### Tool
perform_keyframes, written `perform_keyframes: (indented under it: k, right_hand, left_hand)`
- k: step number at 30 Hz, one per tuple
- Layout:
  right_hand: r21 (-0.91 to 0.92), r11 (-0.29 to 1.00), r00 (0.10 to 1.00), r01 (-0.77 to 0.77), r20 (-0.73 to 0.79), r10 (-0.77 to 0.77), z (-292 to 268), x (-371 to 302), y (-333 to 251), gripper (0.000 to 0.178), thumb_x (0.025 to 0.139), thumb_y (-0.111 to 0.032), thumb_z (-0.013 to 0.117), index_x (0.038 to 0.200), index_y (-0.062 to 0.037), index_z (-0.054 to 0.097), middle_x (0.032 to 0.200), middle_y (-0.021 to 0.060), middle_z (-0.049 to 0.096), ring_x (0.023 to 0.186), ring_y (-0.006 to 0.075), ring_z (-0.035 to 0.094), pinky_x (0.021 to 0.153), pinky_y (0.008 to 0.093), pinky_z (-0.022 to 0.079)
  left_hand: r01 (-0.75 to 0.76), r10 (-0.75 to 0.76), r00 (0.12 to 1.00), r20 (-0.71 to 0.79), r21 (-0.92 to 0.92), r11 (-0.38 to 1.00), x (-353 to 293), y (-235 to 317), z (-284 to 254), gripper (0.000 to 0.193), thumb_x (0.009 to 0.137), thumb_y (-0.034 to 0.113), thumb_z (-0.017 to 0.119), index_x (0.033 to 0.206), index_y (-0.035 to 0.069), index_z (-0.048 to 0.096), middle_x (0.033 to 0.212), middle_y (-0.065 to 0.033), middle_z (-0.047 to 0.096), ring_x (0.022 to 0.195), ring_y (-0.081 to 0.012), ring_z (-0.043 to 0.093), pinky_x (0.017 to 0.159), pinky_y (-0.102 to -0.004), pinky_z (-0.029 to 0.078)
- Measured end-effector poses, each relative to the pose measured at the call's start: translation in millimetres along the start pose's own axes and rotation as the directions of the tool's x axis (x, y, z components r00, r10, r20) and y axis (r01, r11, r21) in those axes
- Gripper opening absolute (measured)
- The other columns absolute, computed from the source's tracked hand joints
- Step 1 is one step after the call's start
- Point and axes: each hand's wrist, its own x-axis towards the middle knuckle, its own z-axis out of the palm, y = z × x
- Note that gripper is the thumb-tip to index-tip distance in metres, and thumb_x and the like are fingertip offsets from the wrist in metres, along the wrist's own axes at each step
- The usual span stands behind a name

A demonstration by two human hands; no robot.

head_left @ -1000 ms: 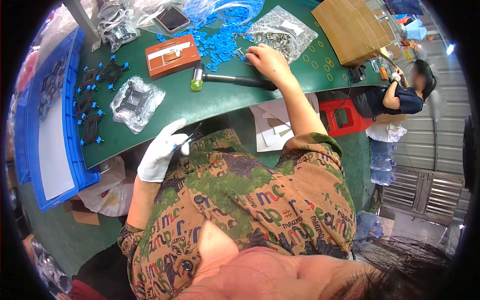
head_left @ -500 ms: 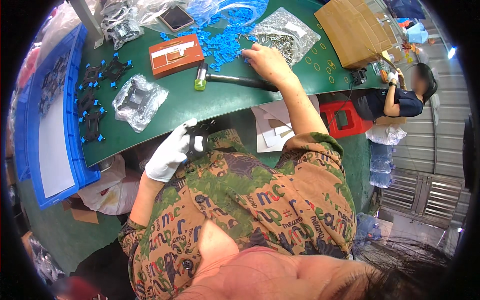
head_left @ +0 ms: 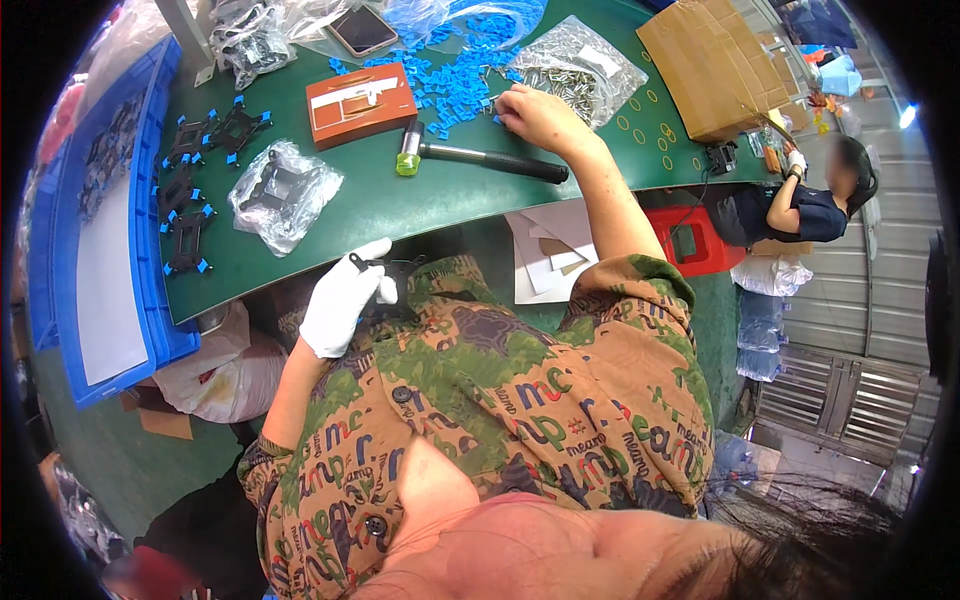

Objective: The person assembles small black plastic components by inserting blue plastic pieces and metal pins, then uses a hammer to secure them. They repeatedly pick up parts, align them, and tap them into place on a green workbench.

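My left hand (head_left: 343, 305), in a white glove, grips a black plastic bracket (head_left: 402, 272) just off the table's near edge, above my lap. My bare right hand (head_left: 543, 120) reaches over the table to the near right side of a loose pile of small blue plastic clips (head_left: 452, 85). Its fingers are curled down and drawn together; a bit of blue shows at the fingertips, but what they hold is too small to make out. Just beyond that hand lies a clear bag of metal screws (head_left: 570, 85). A hammer (head_left: 490, 160) with a black grip lies nearer to me.
Several black brackets with blue clips (head_left: 187, 240) lie at the table's left. Near them are a bagged bracket (head_left: 285, 195), a red-brown box (head_left: 360, 106), a phone (head_left: 362, 32) and a blue crate (head_left: 160, 320). Right: yellow rings (head_left: 638, 137), a carton (head_left: 715, 70), a red stool (head_left: 690, 240), another person (head_left: 810, 200).
The bracket in my left hand has turned and now sits flatter. My right hand stays by the blue clips with its fingers drawn further in. The whole view has shifted slightly.
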Motion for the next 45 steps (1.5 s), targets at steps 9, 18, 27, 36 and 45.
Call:
perform_keyframes:
  k: [9,18,27,36,45]
  right_hand:
    - [0.019,1.0,1.0,0.004,0.008,-0.004,8.0,3.6,8.9,0.018,0.097,-0.016,0.063,0.111,-0.0103,0.072,0.107,0.0115,0.066,0.102,0.0355,0.068,0.087,0.0451,0.056]
    - [-0.052,0.998,0.996,0.03,-0.078,-0.034,11.1,-3.1,3.7,0.016,0.094,-0.011,0.063,0.108,-0.0092,0.071,0.105,0.0122,0.065,0.099,0.0356,0.067,0.085,0.045,0.056]
    - [0.031,0.998,0.992,0.049,-0.121,-0.045,9.6,-3.3,6.1,0.026,0.094,-0.01,0.064,0.118,-0.01,0.07,0.106,0.0137,0.064,0.099,0.0366,0.066,0.086,0.0454,0.055]
    - [0.767,0.625,0.986,0.146,-0.167,-0.025,-4.6,-5.7,-74.2,0.019,0.103,-0.007,0.058,0.115,-0.0022,0.072,0.105,0.003,0.063,0.076,0.0094,0.063,0.069,0.0249,0.054]
    - [0.99,0.051,0.934,0.128,-0.103,-0.342,14.1,0.3,-157.1,0.015,0.103,-0.008,0.06,0.112,-0.0008,0.07,0.11,0.0037,0.06,0.096,0.0127,0.058,0.088,0.0294,0.048]
  left_hand:
    - [0.008,-0.004,0.998,-0.068,0.062,0.998,2.6,3.7,-1.5,0.047,0.104,0.011,0.058,0.148,-0.004,0.05,0.086,-0.0029,0.067,0.08,-0.0088,0.061,0.078,-0.025,0.05]
    - [-0.042,0.038,0.999,-0.019,-0.308,0.95,3.9,0.5,-8.4,0.057,0.104,0.018,0.056,0.153,-0.007,0.038,0.089,-0.0039,0.056,0.085,-0.0145,0.056,0.076,-0.028,0.048]
    - [-0.03,0.045,0.999,0.03,-0.379,0.925,7.9,-2.4,-12.4,0.057,0.104,0.018,0.058,0.151,-0.007,0.04,0.09,-0.006,0.06,0.085,-0.0147,0.059,0.075,-0.0275,0.05]
    - [0.082,-0.064,0.995,0.079,-0.243,0.966,12.6,17.7,1.6,0.045,0.104,0.016,0.057,0.142,-0.007,0.052,0.083,-0.004,0.06,0.074,-0.0127,0.058,0.065,-0.0265,0.049]
    - [0.224,-0.167,0.96,0.224,-0.263,0.938,23.8,48.8,12.3,0.037,0.101,0.02,0.06,0.126,-0.007,0.066,0.075,-0.0007,0.06,0.066,-0.009,0.056,0.057,-0.0233,0.042]
